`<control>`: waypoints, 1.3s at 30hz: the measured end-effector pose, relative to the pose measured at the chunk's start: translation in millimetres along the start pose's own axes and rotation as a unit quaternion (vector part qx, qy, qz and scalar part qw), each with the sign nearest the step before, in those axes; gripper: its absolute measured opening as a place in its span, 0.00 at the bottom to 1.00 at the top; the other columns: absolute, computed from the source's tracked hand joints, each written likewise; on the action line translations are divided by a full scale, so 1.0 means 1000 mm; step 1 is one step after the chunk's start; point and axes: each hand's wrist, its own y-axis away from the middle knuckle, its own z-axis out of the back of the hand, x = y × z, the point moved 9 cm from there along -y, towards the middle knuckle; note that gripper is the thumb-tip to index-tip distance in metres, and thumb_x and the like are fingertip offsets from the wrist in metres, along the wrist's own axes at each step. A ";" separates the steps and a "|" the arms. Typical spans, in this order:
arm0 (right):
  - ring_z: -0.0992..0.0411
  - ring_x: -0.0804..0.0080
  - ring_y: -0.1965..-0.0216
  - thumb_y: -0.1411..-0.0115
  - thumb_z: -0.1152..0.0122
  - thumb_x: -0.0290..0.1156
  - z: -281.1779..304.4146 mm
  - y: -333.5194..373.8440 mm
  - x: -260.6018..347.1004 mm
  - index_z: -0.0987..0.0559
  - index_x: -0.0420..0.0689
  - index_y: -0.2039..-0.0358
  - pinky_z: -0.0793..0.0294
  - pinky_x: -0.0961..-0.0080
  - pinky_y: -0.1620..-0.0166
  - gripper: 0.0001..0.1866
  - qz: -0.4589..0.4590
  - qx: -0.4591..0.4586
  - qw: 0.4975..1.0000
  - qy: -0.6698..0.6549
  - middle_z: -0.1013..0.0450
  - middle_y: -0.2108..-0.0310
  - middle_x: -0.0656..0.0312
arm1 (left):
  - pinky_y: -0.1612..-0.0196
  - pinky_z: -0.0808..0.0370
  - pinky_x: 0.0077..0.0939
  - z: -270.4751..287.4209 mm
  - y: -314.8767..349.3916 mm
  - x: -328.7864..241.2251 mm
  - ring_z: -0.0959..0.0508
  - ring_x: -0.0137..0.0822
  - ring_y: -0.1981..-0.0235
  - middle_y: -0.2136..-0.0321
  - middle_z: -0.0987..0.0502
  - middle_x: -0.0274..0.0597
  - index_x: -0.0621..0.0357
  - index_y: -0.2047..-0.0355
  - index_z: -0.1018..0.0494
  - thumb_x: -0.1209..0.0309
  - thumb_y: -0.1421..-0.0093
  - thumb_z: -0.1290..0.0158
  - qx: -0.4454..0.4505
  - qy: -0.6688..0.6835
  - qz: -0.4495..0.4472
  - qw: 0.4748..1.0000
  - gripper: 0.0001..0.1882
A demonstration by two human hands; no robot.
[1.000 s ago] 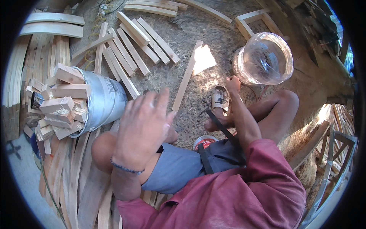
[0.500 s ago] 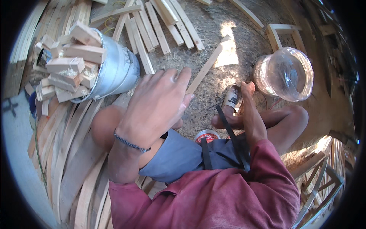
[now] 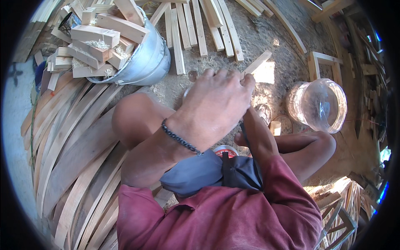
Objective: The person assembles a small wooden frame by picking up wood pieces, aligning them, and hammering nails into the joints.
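Note:
My left hand (image 3: 216, 102), with a dark braided bracelet at the wrist, is closed around a light wooden strip (image 3: 257, 61). The far end of the strip sticks out beyond my fingers, pointing up and to the right. Just beneath the left hand, my right forearm (image 3: 260, 133) reaches in. The left hand covers the right hand, so its fingers and anything in them are hidden. A thin pin-like sliver shows beside the left fingertips, too small to name. To the right of the hands, a small tin (image 3: 263, 111) stands near my foot.
At the left, a metal bucket (image 3: 156, 58) lies tilted, heaped with wooden blocks (image 3: 96, 37). Long boards (image 3: 79, 137) stack below it. Several strips (image 3: 200, 29) lie ahead. A clear plastic container (image 3: 321, 104) and a wooden frame (image 3: 314, 66) are at the right. A red-and-white tub (image 3: 225, 150) sits between my legs.
My right hand has moved left from beside the tin to under my left hand. My left hand has shifted right with the wooden strip. The view has turned a little.

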 end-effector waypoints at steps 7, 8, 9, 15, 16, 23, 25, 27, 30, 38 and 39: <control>0.25 0.56 0.58 0.46 0.31 0.32 0.008 0.008 -0.016 0.31 0.29 0.54 0.24 0.63 0.55 0.26 -0.040 0.022 0.997 -0.055 0.27 0.58 0.44 | 0.51 0.25 0.42 -0.004 0.008 0.009 0.20 0.49 0.55 0.61 0.22 0.51 0.62 0.49 0.29 0.62 0.38 0.42 -0.033 0.003 0.003 0.999 0.22; 0.25 0.58 0.58 0.47 0.32 0.30 0.010 0.010 -0.017 0.31 0.30 0.54 0.24 0.65 0.55 0.25 -0.033 0.033 0.994 -0.098 0.27 0.58 0.45 | 0.51 0.25 0.43 -0.005 0.011 0.011 0.20 0.49 0.55 0.61 0.22 0.51 0.62 0.49 0.29 0.62 0.38 0.42 -0.028 0.000 0.010 1.000 0.22; 0.25 0.61 0.59 0.47 0.33 0.27 0.018 0.014 -0.020 0.32 0.31 0.53 0.24 0.66 0.56 0.24 -0.029 0.000 0.985 -0.170 0.27 0.59 0.47 | 0.51 0.25 0.43 -0.004 0.014 0.014 0.20 0.49 0.55 0.60 0.22 0.51 0.62 0.49 0.29 0.62 0.38 0.42 -0.023 -0.002 0.017 1.000 0.22; 0.27 0.72 0.64 0.44 0.41 0.23 0.071 0.031 0.008 0.32 0.36 0.56 0.26 0.74 0.61 0.16 0.079 0.091 0.935 -0.334 0.27 0.63 0.57 | 0.49 0.25 0.43 -0.003 0.022 0.016 0.20 0.50 0.55 0.60 0.22 0.52 0.62 0.48 0.29 0.62 0.38 0.42 -0.007 0.007 0.025 1.000 0.22; 0.27 0.72 0.64 0.43 0.41 0.24 0.075 0.032 0.012 0.31 0.36 0.57 0.27 0.75 0.62 0.15 0.083 0.131 0.941 -0.302 0.27 0.63 0.58 | 0.49 0.25 0.43 -0.003 0.021 0.015 0.20 0.50 0.54 0.60 0.21 0.52 0.62 0.48 0.29 0.62 0.38 0.43 -0.005 0.003 0.014 1.000 0.22; 0.26 0.71 0.67 0.43 0.38 0.33 0.026 0.049 0.040 0.23 0.40 0.66 0.27 0.71 0.65 0.10 0.197 0.332 0.923 -0.002 0.23 0.69 0.58 | 0.52 0.23 0.44 -0.030 -0.008 0.032 0.18 0.51 0.56 0.61 0.20 0.55 0.63 0.49 0.29 0.61 0.38 0.43 0.056 0.043 0.022 0.997 0.22; 0.23 0.66 0.64 0.44 0.35 0.38 -0.009 0.047 0.040 0.22 0.41 0.64 0.25 0.66 0.61 0.14 0.266 0.343 0.893 0.119 0.21 0.66 0.54 | 0.53 0.22 0.45 -0.042 -0.008 0.045 0.18 0.52 0.57 0.62 0.20 0.55 0.63 0.50 0.28 0.61 0.38 0.43 0.071 -0.012 0.052 0.996 0.21; 0.23 0.58 0.58 0.45 0.33 0.40 -0.039 0.037 0.036 0.20 0.43 0.60 0.25 0.61 0.54 0.17 0.319 0.355 0.860 0.180 0.20 0.62 0.50 | 0.51 0.23 0.46 -0.040 -0.008 0.045 0.19 0.53 0.56 0.62 0.21 0.56 0.65 0.52 0.28 0.62 0.38 0.43 0.059 0.008 0.046 0.997 0.20; 0.25 0.49 0.52 0.46 0.33 0.40 -0.068 0.040 0.039 0.20 0.47 0.55 0.27 0.57 0.46 0.19 0.393 0.356 0.829 0.176 0.21 0.56 0.50 | 0.51 0.23 0.46 -0.028 -0.012 0.037 0.20 0.54 0.56 0.62 0.21 0.56 0.66 0.54 0.28 0.63 0.38 0.43 0.041 0.062 0.014 0.997 0.19; 0.26 0.49 0.60 0.42 0.38 0.38 -0.018 0.012 0.040 0.25 0.39 0.61 0.27 0.58 0.54 0.15 0.300 0.146 0.938 -0.097 0.24 0.65 0.47 | 0.50 0.23 0.46 -0.035 -0.012 0.049 0.19 0.53 0.56 0.61 0.21 0.56 0.66 0.53 0.29 0.63 0.38 0.43 0.042 0.043 0.040 0.997 0.20; 0.25 0.50 0.62 0.40 0.39 0.39 -0.004 0.026 0.062 0.24 0.39 0.62 0.27 0.58 0.56 0.15 0.294 0.127 0.946 -0.048 0.24 0.66 0.47 | 0.50 0.23 0.46 -0.035 -0.008 0.054 0.19 0.53 0.56 0.61 0.21 0.56 0.66 0.52 0.29 0.63 0.38 0.43 0.037 0.035 0.050 0.997 0.20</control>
